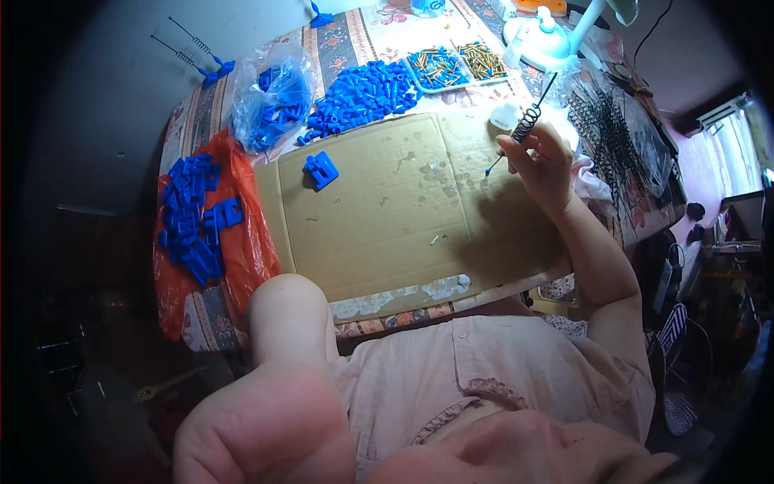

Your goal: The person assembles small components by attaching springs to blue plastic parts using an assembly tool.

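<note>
right hand (542, 165): I see it raised over the far right of the cardboard sheet (387, 210), fingers pinched around a thin black rod with a coil spring (528, 121) wound on it; a blue tip (489, 171) pokes out below the hand.
left hand (266, 427): close to the camera, low in frame, blurred. I can't tell whether the fingers are spread or closed; nothing visibly held.
step: my read is the spring rod is mid-assembly, held up clear of the sheet, not seated in any base.
next move: judging by the layout, it calls for a blue plastic base (321, 170); the nearest one lies alone on the cardboard, well apart from the rod, so the free hand would need a reach.
materials: rod and spring are dark wire, springy; bases are hard, glossy moulded blue plastic.
stock: blue clips on an orange bag (242, 242) at left, more in a clear bag (274, 97), a loose heap of blue caps (363, 95), a tray of brass screws (455, 64), a pile of black spring rods (617, 133) at right.
surface: stained brown corrugated card over a floral tablecloth (355, 40).
</note>
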The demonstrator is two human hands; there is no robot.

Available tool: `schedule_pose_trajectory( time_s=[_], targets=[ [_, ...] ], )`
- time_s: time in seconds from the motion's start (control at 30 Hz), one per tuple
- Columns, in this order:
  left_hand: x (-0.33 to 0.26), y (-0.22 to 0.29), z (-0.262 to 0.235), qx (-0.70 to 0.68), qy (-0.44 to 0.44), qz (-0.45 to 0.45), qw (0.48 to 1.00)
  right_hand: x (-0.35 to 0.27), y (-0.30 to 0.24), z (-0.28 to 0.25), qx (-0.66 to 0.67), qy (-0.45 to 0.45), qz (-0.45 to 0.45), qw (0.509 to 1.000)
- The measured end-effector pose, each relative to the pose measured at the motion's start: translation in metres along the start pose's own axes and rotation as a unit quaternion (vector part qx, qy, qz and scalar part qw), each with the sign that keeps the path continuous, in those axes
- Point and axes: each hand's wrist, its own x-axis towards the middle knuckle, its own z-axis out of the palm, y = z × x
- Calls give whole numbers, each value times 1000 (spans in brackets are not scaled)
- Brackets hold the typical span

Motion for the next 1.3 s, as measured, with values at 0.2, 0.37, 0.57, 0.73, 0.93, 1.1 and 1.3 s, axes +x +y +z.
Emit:
schedule_pose_trajectory(
  time_s=[0.2, 0.37, 0.57, 0.73, 0.93, 1.1, 1.3],
  targets=[
    [17, 22, -30, 80, -29, 11, 996, 3, -11, -8, -30, -10, -52, 998],
    [11, -39, -62, 9, 59, -299, 952, 9, -22, 1, 5, -25, -94, 995],
    [-74, -98, -39, -38, 27, -609, 791, 5, -13, -8, -15, -14, -92, 996],
    [-140, -60, -28, 60, -176, -733, 654, 8, -21, -6, -19, -31, -87, 996],
    [-184, -37, -32, 166, -259, -633, 711, 6, -29, -11, -20, -64, -81, 994],
    [-192, -41, -35, 206, -321, -518, 765, 10, -36, -15, -53, -101, -78, 990],
    [-197, -41, -41, 191, -283, -580, 739, 30, -42, -10, -21, -116, -60, 991]
  ],
)
